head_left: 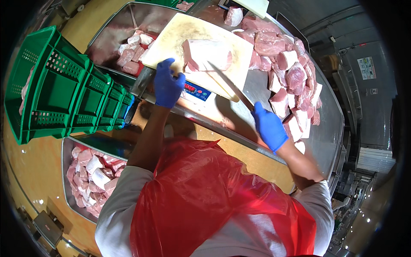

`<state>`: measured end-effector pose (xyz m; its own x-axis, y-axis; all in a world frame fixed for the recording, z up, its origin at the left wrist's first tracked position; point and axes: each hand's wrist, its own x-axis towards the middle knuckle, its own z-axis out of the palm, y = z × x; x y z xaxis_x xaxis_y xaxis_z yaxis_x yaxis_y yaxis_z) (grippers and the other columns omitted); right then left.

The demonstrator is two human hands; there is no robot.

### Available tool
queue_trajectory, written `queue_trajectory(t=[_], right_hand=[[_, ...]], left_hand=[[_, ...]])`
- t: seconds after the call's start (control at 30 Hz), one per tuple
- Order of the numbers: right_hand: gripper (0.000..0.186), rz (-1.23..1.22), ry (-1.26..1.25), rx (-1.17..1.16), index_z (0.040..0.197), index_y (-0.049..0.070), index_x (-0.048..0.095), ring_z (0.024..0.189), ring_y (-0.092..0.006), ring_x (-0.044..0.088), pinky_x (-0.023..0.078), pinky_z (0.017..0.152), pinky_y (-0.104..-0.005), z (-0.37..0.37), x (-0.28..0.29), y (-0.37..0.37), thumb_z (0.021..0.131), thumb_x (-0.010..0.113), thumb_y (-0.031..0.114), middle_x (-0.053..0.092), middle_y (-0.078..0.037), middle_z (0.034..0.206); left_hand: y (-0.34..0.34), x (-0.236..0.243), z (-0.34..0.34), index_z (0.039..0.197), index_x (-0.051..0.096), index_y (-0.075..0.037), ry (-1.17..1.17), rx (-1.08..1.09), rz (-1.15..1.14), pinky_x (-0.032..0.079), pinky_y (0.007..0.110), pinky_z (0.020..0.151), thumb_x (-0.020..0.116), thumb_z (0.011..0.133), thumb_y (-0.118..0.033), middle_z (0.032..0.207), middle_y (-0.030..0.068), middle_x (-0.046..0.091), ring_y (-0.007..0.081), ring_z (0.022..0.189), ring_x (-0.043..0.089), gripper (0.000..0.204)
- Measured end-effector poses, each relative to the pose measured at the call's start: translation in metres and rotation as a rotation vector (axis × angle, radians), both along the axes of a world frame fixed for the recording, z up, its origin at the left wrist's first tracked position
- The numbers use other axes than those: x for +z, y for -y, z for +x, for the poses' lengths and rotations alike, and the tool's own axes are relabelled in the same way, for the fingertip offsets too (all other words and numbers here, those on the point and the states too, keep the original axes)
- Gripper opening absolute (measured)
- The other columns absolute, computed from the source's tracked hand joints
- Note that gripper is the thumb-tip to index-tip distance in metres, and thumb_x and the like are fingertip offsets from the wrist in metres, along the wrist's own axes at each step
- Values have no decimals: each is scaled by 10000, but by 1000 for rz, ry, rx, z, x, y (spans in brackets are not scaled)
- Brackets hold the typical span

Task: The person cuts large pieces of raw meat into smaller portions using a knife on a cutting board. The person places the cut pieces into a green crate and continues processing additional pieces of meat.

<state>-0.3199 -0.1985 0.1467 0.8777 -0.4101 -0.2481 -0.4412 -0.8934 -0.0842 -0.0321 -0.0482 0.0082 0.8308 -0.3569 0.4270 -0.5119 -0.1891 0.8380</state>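
Note:
A large block of raw meat with a pale fat side (207, 55) lies on the cream cutting board (173, 32). My right hand (269, 127), in a blue glove, grips a long knife (234, 88); the blade slants up and left, its tip over or against the block's lower right side. My left hand (168, 85), also gloved in blue, hovers by the board's lower left edge. Its fingers are curved and apart, with nothing between them. Under the board's near edge shows a blue scale panel (198, 91) with a lit red display.
Many meat pieces (295, 77) are heaped right of the board on the steel table (323, 137). Cut chunks (136, 51) lie in a steel tray to its left. Green crates (51, 90) stand at far left. Below them is a metal tub (68, 188) full of meat.

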Motion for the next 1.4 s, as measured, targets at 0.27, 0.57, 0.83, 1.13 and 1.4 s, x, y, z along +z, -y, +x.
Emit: queue_trajectory(t=[0.27,0.57,0.83,1.13,1.4], right_hand=[[273,32,531,64,1194,-30,427,776,-470,657,521,637,-538,163,-59,-33,946,491,67,650,-290,848],[212,16,-7,26,1139,-8,458,811,-425,699,558,694,-504,96,-45,-41,966,480,113,693,-260,887],[187,54,130,-113,1107,20,483,631,-434,641,475,558,-514,-9,-18,-24,999,557,152,657,-258,762],[248,767,896,-503,1215,25,519,544,-101,548,447,495,-265,73,-66,-8,1063,505,221,616,-45,730],[161,1101,1223,-508,1139,19,475,573,-146,579,470,487,-283,178,-101,37,1060,487,160,604,-97,763]], left_hand=[[15,-16,11,956,591,-80,198,-397,-153,506,357,728,693,793,-11,959,84,570,253,820,620,203],[-2,-20,21,850,632,-104,210,-169,-134,528,384,664,726,782,-61,838,78,627,266,712,638,124],[-156,114,128,859,732,-26,466,372,-509,523,288,687,790,757,30,841,44,696,156,740,628,130],[-190,202,212,1248,692,-93,561,483,68,550,444,838,633,924,-300,1088,173,736,373,869,705,389],[88,-1,95,1202,645,-58,314,-517,161,475,414,998,573,973,-205,1164,193,643,388,1125,600,281]])
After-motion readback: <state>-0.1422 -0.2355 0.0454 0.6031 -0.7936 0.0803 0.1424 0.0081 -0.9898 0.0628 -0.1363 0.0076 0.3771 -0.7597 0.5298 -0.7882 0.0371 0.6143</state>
